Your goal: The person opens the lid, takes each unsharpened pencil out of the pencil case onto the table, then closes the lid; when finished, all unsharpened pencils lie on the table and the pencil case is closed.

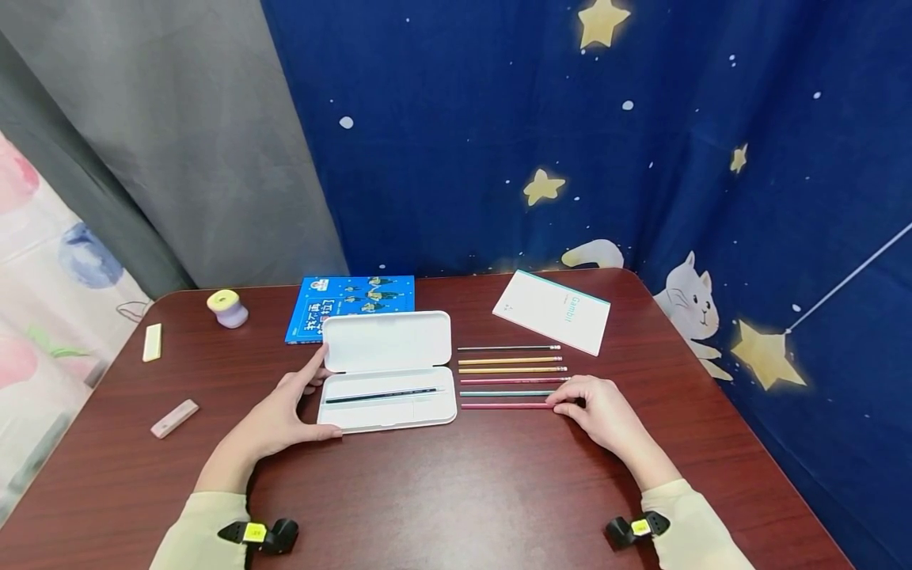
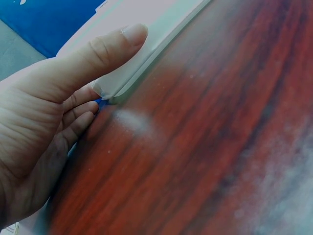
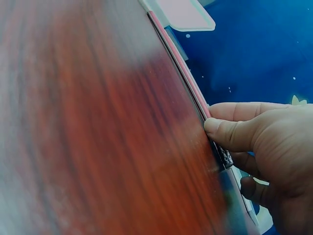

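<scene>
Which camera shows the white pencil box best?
The head view: the whole open pencil box shows, with one dark pencil inside and the left hand at its edge. The left wrist view shows only a corner; the right wrist view only a far corner.

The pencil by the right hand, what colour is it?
Pink-red pencil, clearest in the head view.

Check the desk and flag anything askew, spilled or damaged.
Nothing stands out. The open case lies flat with one pencil inside, six pencils lie in a neat parallel row beside it, and nothing looks spilled or broken.
</scene>
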A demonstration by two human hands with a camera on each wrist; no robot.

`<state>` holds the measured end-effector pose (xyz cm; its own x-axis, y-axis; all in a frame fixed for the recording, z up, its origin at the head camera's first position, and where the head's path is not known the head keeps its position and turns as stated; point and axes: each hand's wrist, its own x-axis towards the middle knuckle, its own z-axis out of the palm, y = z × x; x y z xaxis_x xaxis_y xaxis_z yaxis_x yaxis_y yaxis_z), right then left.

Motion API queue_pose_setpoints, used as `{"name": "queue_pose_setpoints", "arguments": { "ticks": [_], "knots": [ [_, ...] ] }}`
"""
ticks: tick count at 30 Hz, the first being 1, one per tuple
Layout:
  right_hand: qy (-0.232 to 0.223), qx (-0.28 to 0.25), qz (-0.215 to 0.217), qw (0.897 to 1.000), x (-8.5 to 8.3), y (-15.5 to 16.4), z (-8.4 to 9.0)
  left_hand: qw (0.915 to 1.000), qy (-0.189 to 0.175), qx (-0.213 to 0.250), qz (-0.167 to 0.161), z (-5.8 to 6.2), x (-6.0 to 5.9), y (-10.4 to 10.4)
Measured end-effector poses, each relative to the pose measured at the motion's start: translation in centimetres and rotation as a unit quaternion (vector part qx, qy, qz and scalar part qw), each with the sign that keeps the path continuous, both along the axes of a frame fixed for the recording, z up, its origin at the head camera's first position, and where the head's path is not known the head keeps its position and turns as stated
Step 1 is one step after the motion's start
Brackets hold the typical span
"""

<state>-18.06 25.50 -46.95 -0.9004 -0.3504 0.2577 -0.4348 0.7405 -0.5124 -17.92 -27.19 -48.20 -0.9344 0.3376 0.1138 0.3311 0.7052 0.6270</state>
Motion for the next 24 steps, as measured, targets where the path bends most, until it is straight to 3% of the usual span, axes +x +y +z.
{"name": "queue_pose_setpoints", "arguments": {
  "ticks": [24],
  "knots": [
    [0.032, 0.035, 0.018, 0.999, 0.13, 0.18, -0.1, 1.0, 0.0, -0.003, 0.002, 0.2, 0.08, 0.08]
  ]
}}
